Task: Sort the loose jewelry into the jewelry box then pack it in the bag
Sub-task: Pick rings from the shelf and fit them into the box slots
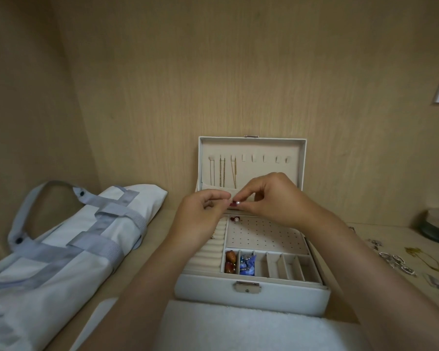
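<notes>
Tote bag (69, 239) lies flat at the left, with the jewelry box (208, 295) standing open just beside it on the right. Above the box, left hand (203, 211) and right hand (271, 198) together pinch one small red-and-pearl earring (235, 203) between their fingertips.

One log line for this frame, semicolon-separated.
step: sorting; left hand, right hand: both pinch pearl earring above jewelry box; lid: open; bag: lying left, not packed; loose jewelry: right of box
</notes>
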